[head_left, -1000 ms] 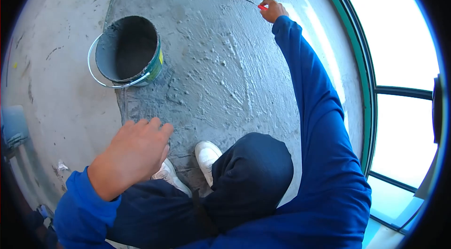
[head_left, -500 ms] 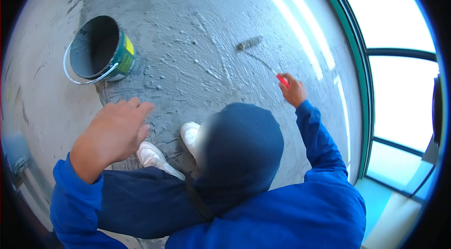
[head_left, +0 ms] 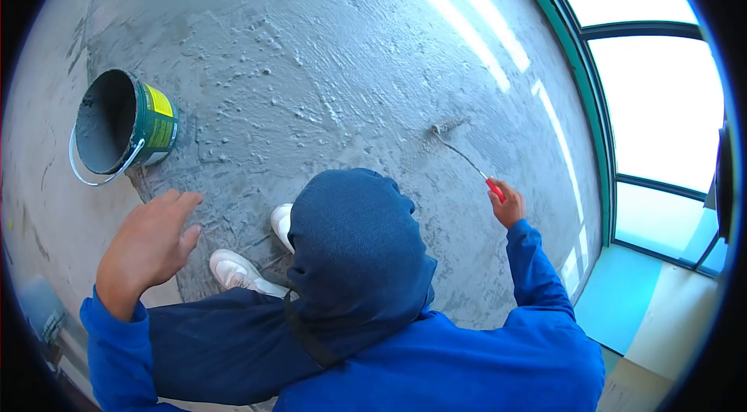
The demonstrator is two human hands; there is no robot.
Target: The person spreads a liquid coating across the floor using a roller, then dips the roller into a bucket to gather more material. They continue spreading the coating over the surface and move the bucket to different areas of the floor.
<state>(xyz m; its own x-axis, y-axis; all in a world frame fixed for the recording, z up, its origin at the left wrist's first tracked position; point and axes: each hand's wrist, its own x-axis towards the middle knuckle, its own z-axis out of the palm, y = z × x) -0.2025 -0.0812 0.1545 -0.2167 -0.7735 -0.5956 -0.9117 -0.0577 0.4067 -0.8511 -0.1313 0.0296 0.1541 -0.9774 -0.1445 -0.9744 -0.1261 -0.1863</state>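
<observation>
My right hand (head_left: 510, 204) is wrapped round the red handle of a paint roller (head_left: 450, 126). The roller's grey-coated head rests on wet grey coating (head_left: 311, 93) spread over the floor, joined to the handle by a thin bent metal rod. My left hand (head_left: 152, 241) hangs in the air over my bent leg, holding nothing, its fingers loosely stretched and the thumb apart. Beyond it stands a green bucket (head_left: 159, 120) with a yellow label, grey residue inside and its wire handle folded down toward me.
My white shoes (head_left: 237, 272) are on the floor below my hooded head (head_left: 358, 233). Along the right runs a green-framed window (head_left: 650, 101). A translucent container (head_left: 39, 307) sits at the left edge.
My right hand has drawn the roller down and slightly right, toward my body. My left hand has shifted left and lower. The view has turned, so the bucket appears farther left and lower.
</observation>
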